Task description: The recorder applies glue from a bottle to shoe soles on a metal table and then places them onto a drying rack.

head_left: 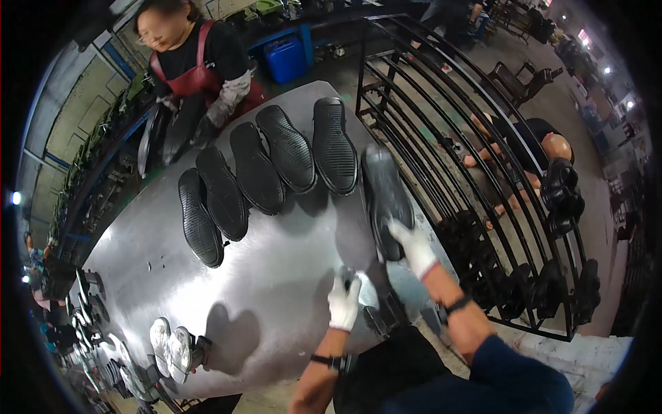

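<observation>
My right hand (416, 250), in a white glove, grips the near right edge of a black shoe sole (387, 190), with the thumb over its face. This sole lies slantwise at the right edge of the metal table. My left hand (343, 303), also gloved in white, is closed low over the table's near side; a small dark thing shows at its fingertips, too unclear to name. Beyond my hands, several black soles lie in a slanting row, among them a ribbed sole (335, 145) and a plainer sole (258, 168).
The shiny metal table (276, 276) fills the middle. Pale metallic shoe-shaped forms (171, 348) stand at its near left. A black rack (469, 138) with dark shoes borders the right side. Across the table, a person in a red apron (200, 79) holds dark shoe pieces. Another person crouches beyond the rack.
</observation>
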A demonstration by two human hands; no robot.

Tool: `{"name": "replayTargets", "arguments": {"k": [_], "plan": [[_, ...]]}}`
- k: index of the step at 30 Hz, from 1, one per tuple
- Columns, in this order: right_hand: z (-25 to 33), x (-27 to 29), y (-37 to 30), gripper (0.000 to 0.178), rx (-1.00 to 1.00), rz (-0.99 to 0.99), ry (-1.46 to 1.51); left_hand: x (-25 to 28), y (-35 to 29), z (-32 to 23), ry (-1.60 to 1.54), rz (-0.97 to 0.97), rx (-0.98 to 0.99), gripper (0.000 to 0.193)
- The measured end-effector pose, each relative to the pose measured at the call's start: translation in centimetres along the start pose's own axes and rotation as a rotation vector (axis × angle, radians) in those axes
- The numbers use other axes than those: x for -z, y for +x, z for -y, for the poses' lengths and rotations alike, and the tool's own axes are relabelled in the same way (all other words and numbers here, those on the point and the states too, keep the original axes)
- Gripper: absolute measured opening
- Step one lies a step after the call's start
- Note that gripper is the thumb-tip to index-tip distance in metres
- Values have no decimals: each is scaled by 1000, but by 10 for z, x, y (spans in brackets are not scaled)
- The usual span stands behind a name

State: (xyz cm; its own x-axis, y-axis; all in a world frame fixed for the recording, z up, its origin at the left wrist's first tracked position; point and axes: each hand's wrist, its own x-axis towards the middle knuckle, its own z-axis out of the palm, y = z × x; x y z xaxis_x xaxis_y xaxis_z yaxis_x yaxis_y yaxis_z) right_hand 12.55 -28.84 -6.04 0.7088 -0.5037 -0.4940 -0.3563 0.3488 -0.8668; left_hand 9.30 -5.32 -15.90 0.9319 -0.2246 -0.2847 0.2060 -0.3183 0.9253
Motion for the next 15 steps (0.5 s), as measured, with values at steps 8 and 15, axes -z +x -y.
{"name": "replayTargets", "arguments": {"k": [8, 15], "plan": [[-88, 86, -133, 64, -176, 480, -91, 11, 136, 39, -838, 280, 425, 37], [-30, 80, -186, 107, -33, 372, -765, -13, 44, 84, 208, 81, -99, 29]]}}
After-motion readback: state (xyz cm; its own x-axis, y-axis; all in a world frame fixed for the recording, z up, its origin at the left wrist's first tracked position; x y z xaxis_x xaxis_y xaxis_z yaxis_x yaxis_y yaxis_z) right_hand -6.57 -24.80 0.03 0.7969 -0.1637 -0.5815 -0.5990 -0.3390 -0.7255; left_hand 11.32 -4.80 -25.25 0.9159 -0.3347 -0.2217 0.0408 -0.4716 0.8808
